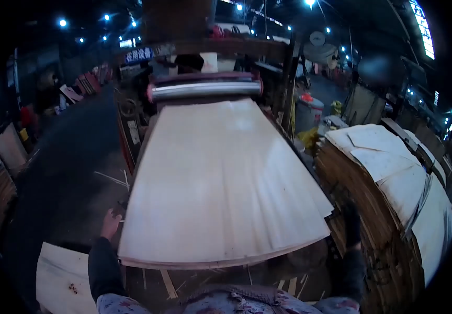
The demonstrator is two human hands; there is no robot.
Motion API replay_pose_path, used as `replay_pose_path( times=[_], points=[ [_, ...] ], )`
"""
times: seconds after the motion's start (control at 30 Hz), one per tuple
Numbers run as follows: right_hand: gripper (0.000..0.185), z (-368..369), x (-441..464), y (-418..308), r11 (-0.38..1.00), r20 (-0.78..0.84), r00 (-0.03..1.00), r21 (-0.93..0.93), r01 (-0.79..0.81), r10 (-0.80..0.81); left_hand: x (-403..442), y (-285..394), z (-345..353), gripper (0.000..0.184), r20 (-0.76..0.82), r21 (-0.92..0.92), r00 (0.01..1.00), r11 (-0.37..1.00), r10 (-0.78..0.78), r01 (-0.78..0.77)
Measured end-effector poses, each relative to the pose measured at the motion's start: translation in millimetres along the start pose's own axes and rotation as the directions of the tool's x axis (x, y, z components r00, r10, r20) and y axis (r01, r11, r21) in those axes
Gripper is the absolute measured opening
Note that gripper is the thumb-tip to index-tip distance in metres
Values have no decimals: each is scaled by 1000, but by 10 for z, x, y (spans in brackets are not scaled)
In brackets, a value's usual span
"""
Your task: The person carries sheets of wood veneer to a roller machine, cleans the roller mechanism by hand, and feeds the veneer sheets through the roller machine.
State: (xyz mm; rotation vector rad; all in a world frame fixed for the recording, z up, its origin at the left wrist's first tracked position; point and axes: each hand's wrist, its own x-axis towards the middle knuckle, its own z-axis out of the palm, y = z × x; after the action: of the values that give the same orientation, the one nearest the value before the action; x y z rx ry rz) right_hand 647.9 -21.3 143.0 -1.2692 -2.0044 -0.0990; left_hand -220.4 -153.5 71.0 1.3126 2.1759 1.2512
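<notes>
**Pale sheets lying flat before the shiny roller, blue sign in plain sight**

Looking at a pile of wide pale sheets (221, 188), lying flat in the middle, far end close to a shiny roller (205, 90), layers a bit out of line at the near right corner. Left hand (111, 223) just beside the left edge, fingers loosely bent; can't tell if grasping or only touching. Right hand (350, 225) near the right edge, way too dark to tell whether clenched or released. Above and left of the roller, a blue sign (138, 55) in white characters: 在用设备, "equipment in use". Off right, a big stack (364, 204) with brown layered sides, and past that a bin (308, 115) topped with something red. Down left, another pale board (64, 277). Loose strips (168, 285) on the floor too.
</notes>
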Motion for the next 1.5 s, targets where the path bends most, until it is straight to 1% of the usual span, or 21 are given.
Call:
replay_pose_path(
  times=[0.07,0.13,0.17,0.2,0.27,0.33,0.37,0.4,0.47,0.57,0.67,0.87,0.93,1.1,1.17,1.23,1.27,1.33,1.4,1.47,1.5],
  points=[
    [55,271,-842,-116,942,-95,974,-253,-221,204,-14,-216,212,44,-154,144,988,989,-16,39],
    [48,971,-1772,241,778,-142,804,394,-489,577,-108,109,107,43,42,56,982,982,-182,179],
    [47,1185,-2126,210,257,72,715,904,-341,696,-74,107,170,43,54,55,981,982,-184,181],
    [46,1410,-2270,75,-422,320,698,906,-29,640,-80,31,248,41,83,-44,974,976,-209,214],
    [49,1466,-1638,-1139,-153,325,485,920,-360,812,-23,-199,385,40,128,-132,963,959,-236,252],
    [54,2049,-1589,-1127,0,171,629,965,-262,759,63,-341,537,40,9,-139,987,978,-158,158],
    [61,2230,-1567,-1013,526,-7,647,589,-613,762,42,-314,547,41,-55,48,966,966,-251,254],
    [69,2310,-1399,-906,-51,228,385,907,-417,894,17,-178,534,41,-57,31,966,966,-253,255],
    [66,2223,-659,-1479,-144,189,434,980,-135,881,15,16,507,42,-99,136,955,947,-280,292],
    [66,2215,-463,-1606,-266,283,521,958,-110,805,66,49,537,40,-188,199,953,941,-236,272],
    [63,2396,-468,-1357,-93,174,445,976,-198,879,163,12,614,39,-220,226,960,948,-175,225],
    [57,2800,-413,-942,-110,177,384,976,-189,906,340,110,890,46,-183,380,971,900,-155,215],
    [57,2731,-241,-1041,-86,156,300,969,-234,941,344,-89,1012,50,-214,410,965,884,-149,227],
    [58,2505,-276,-1045,-161,268,439,950,-266,857,339,32,935,54,-170,395,958,874,-232,282],
    [57,2485,-512,-803,-150,267,388,940,-308,882,281,123,922,56,-168,369,963,892,-212,261],
    [58,2465,-774,-721,-29,142,264,920,-392,954,243,111,973,59,-271,465,961,882,54,81],
    [58,2413,-915,-657,-39,150,250,916,-398,957,227,98,1000,59,-260,476,964,876,53,80],
    [52,2272,-1165,-540,118,53,372,899,-421,927,167,126,1031,61,-112,545,990,827,-88,135],
    [36,1845,-1006,-797,64,116,402,910,-409,908,44,301,1061,60,-120,546,988,825,-93,144],
    [20,1740,-1110,-725,272,189,650,797,-540,736,-25,363,1051,59,-132,546,987,824,-92,150],
    [15,1754,-1060,-838,236,185,599,799,-553,779,-31,310,1062,58,-134,543,987,826,-92,151]
  ],
)
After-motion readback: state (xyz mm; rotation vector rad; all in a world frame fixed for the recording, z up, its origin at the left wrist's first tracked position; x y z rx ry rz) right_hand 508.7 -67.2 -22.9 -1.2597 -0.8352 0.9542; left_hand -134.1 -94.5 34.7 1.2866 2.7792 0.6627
